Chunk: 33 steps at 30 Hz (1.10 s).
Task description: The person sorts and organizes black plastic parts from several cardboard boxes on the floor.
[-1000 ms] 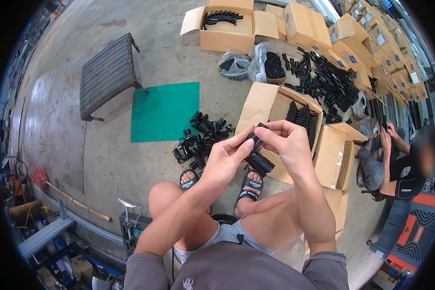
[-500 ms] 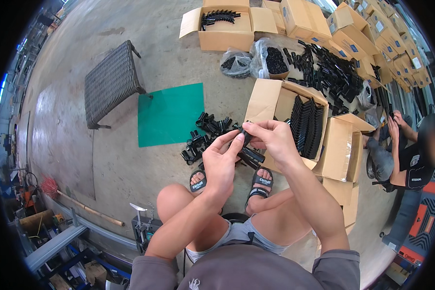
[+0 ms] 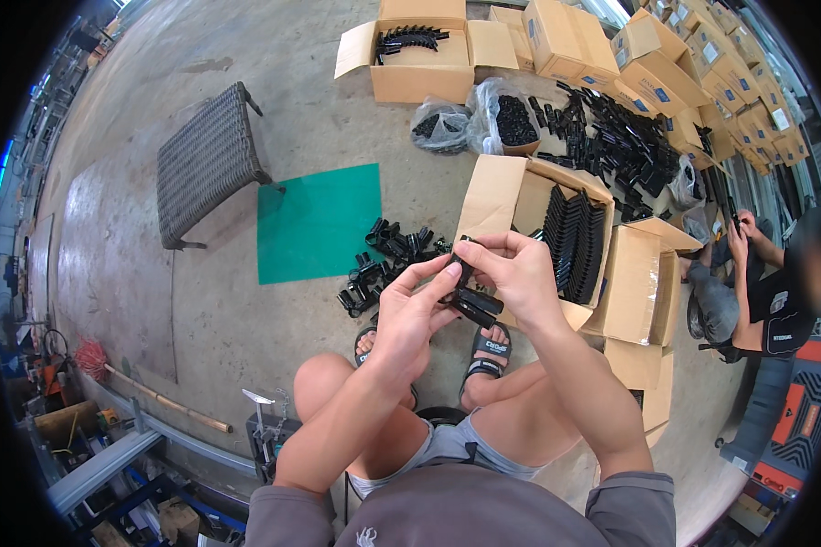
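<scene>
Between my two hands is a black plastic part with tube-like ends. My left hand closes round its left side, thumb on top. My right hand pinches its upper end between thumb and fingers. Fingers cover much of the part, so its full shape is hidden. Beyond my left hand, a pile of similar black pieces lies on the floor. Just right of my right hand stands an open cardboard box, with black parts stacked in neat rows inside.
A green mat and a woven stool are at the left. Farther off are another open box, bags of small black parts and a large loose heap. At the right, a co-worker handles a black piece.
Both hands still grip the black part. It has turned slightly, and more of its tube-like lower end shows. The whole view has shifted a little.
</scene>
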Each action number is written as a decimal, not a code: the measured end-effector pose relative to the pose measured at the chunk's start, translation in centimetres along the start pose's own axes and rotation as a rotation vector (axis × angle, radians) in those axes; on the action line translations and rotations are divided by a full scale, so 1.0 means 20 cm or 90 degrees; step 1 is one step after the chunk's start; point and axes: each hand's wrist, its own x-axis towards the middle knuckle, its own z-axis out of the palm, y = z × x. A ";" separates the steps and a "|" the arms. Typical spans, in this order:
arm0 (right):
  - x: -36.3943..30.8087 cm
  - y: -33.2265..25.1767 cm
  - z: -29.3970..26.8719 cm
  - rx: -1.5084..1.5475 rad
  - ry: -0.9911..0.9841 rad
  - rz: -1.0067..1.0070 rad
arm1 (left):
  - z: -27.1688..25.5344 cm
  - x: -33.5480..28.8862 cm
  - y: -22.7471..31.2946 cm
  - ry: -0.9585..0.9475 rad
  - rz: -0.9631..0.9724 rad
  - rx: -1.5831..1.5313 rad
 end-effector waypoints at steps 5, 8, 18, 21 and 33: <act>0.00 -0.06 0.01 0.014 -0.018 -0.025 | 0.00 0.03 0.02 -0.015 0.042 -0.027; 0.06 -0.09 0.02 0.041 -0.062 -0.059 | -0.01 0.03 0.08 -0.002 0.067 -0.081; 0.54 0.69 0.07 -0.788 -0.134 0.089 | -0.19 0.03 0.29 0.091 0.201 -0.253; 0.57 1.18 0.13 -0.766 -0.130 0.082 | -0.20 0.02 0.34 0.084 0.208 -0.250; 1.07 1.26 0.35 -1.129 -0.092 -0.242 | -0.28 0.01 0.42 0.127 0.184 -0.263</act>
